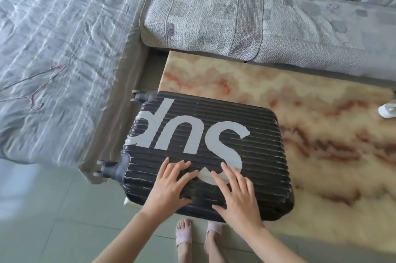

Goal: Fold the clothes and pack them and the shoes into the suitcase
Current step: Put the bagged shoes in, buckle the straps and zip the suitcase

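Black ribbed suitcase [205, 151] lies closed, flat on the marble table [321, 134] beside the bed [53, 59]. Left hand [169, 185] and right hand [233, 194] rest open-palmed on its shell, gripping nothing. Advised: press evenly near the seam, confirm full closure. Empty hangers [32, 89] on bed.

I see a black ribbed suitcase [205, 151] with big white letters, on a cream table [321, 134] veined red-orange. At ten o'clock, a pale blue-grey striped bedcover [53, 48]; at six, pink slippers [184, 235].
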